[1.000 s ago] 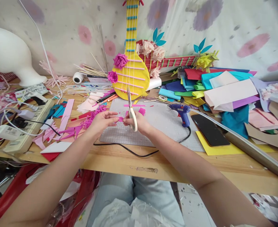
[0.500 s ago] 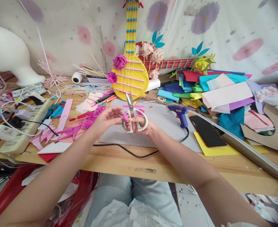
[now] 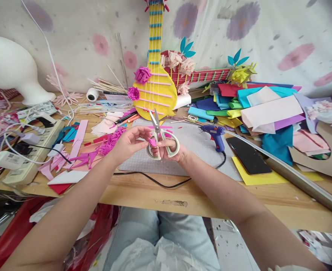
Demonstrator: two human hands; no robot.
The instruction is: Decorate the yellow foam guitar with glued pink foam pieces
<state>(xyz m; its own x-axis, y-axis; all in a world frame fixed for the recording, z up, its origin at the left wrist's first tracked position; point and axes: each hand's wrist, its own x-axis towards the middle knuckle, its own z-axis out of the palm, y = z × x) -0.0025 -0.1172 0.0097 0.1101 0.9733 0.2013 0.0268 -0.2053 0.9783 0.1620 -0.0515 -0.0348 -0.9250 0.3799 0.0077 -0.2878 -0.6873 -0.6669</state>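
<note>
My right hand [image 3: 168, 147] has its fingers through the white-handled scissors [image 3: 156, 122], whose blades point away from me and stand slightly apart. A small magenta paper piece [image 3: 152, 142] sits between the fingertips of my left hand [image 3: 133, 143], and my right fingertips are close against it. Both hands are over the grey cutting mat [image 3: 143, 160]. Beyond them a yellow paper guitar [image 3: 157, 92] leans upright, with a magenta paper rose [image 3: 142, 75] and a smaller magenta flower [image 3: 133, 93] on its left edge.
Magenta paper scraps [image 3: 113, 140] lie left of the mat. A blue glue gun [image 3: 215, 134] and a black phone [image 3: 247, 156] are on the right, near piled coloured paper [image 3: 271, 113]. A power strip [image 3: 27, 158] with cables is at left; a black cord [image 3: 154, 180] crosses in front.
My hands and the scissors have shifted slightly to the right. The magenta piece is turned a little differently between my fingers. The camera view has moved slightly.
</note>
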